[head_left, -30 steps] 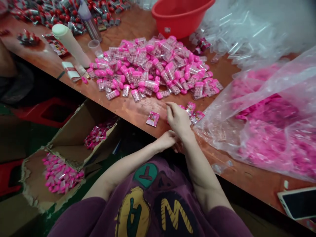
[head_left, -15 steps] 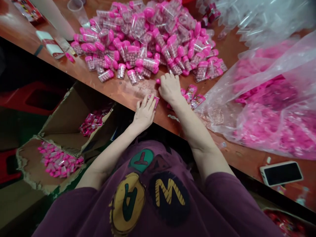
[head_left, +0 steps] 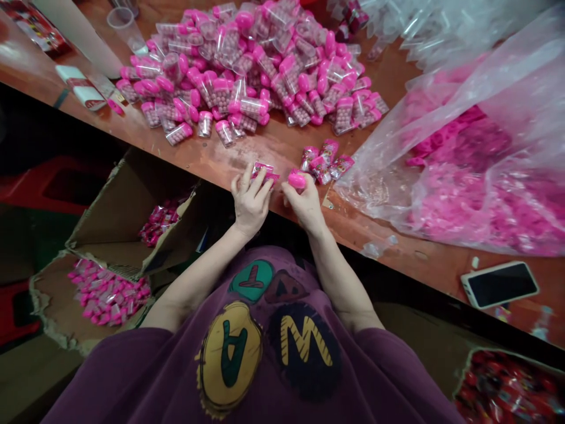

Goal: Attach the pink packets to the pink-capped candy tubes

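My left hand (head_left: pixel 251 203) is at the table's front edge, its fingers bent over a small shiny pink packet (head_left: pixel 263 168) that they partly cover. Just to its right, my right hand (head_left: pixel 305 205) is closed round something with a rounded pink cap (head_left: pixel 296 179); the cap shows above the fingers, while the part beneath is hidden. It resembles the caps on the small clear jars of pink balls (head_left: pixel 253 108) heaped beyond both hands. A few more pink packets (head_left: pixel 321 165) lie right of my right hand.
A clear bag of pink caps (head_left: pixel 468 182) covers the table's right side, with clear plastic containers (head_left: pixel 445 29) behind. A phone (head_left: pixel 501 284) lies near the right edge. Below left, cardboard boxes (head_left: pixel 110 229) hold pink goods. A plastic cup (head_left: pixel 126 28) stands at back left.
My right hand has drawn back from the pile's edge toward my body, now with the pink cap showing in it. My left hand stays at the packet, its fingers more bent. The view has shifted slightly.
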The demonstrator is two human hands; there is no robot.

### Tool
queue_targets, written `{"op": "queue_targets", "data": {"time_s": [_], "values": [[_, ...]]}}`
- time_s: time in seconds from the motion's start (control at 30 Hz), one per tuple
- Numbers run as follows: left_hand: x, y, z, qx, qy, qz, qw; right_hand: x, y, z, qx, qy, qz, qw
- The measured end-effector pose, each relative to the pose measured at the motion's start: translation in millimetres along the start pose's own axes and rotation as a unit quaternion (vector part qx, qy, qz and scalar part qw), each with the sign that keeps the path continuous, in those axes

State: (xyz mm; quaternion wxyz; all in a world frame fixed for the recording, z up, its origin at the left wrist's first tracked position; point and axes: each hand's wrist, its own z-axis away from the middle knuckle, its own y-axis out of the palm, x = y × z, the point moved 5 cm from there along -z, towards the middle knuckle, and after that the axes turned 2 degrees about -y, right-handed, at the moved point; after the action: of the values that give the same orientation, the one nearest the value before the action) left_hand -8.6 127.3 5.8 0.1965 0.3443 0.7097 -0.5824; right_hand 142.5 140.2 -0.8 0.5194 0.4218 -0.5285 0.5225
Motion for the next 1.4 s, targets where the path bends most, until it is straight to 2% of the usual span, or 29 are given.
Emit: {"op": "queue_targets", "data": {"time_s": [0.07, 0.13, 0.27, 0.37, 0.43, 0.5, 0.53, 0.57, 0.7, 0.9, 1.0, 1.2, 1.3, 1.4], "values": [[-9.8, 2.4, 4.3, -0.012, 0.031, -0.008, 0.999, -6.6, 3.1, 8.9, 0.008, 0.031, -0.094, 0.995], [-18.6, 10.3, 10.6, -0.014, 0.062, -0.019, 0.998, -9.0, -2.6, 11.9, -0.017, 0.024, -0.15, 0.988], [-32.0, 21.2, 24.6, -0.023, 0.091, 0.018, 0.995, -10.5, -35.5, 12.3, -0.077, -0.029, -0.141, 0.987], [-33.2, 16.0, 25.8, -0.039, 0.021, 0.139, 0.989, -7.6, -59.0, 16.0, -0.053, -0.055, -0.112, 0.991], [-32.7, 20.5, 21.2, 0.043, -0.051, 0.242, 0.968, -3.6, -66.5, 19.7, -0.006, -0.071, -0.097, 0.993], [-34.6, 30.4, 16.9, 0.156, -0.115, 0.325, 0.926, -0.6, -68.6, 23.1, 0.027, -0.088, -0.083, 0.992], [-35.2, 34.1, 14.9, 0.188, -0.142, 0.356, 0.904, -0.4, -69.1, 24.6, 0.025, -0.092, -0.082, 0.992], [-34.8, 36.6, 12.6, 0.192, -0.17, 0.382, 0.888, -1.5, -69.2, 26.1, 0.015, -0.091, -0.084, 0.992], [-29.7, 46.6, 9.5, 0.112, -0.262, 0.468, 0.836, -12.8, -63.3, 35.3, -0.017, -0.044, -0.129, 0.991], [-37.1, 68.5, 23.2, 0.078, -0.298, 0.547, 0.778, -22.9, -62.7, 47.2, -0.054, -0.028, -0.172, 0.983], [-42.7, 74.4, 29.0, 0.09, -0.316, 0.563, 0.758, -26.7, -65.4, 48.4, -0.068, -0.037, -0.181, 0.98], [-49.8, 77.4, 34.2, 0.112, -0.367, 0.573, 0.724, -30.1, -67.9, 55.3, -0.096, -0.066, -0.133, 0.984], [-52.4, 72.7, 34.6, 0.155, -0.381, 0.565, 0.715, -29.6, -71.4, 58.0, -0.077, -0.062, -0.128, 0.987], [-52.8, 63.8, 32.1, 0.193, -0.366, 0.551, 0.725, -26.2, -75.0, 59.3, -0.032, -0.057, -0.123, 0.99]]}}
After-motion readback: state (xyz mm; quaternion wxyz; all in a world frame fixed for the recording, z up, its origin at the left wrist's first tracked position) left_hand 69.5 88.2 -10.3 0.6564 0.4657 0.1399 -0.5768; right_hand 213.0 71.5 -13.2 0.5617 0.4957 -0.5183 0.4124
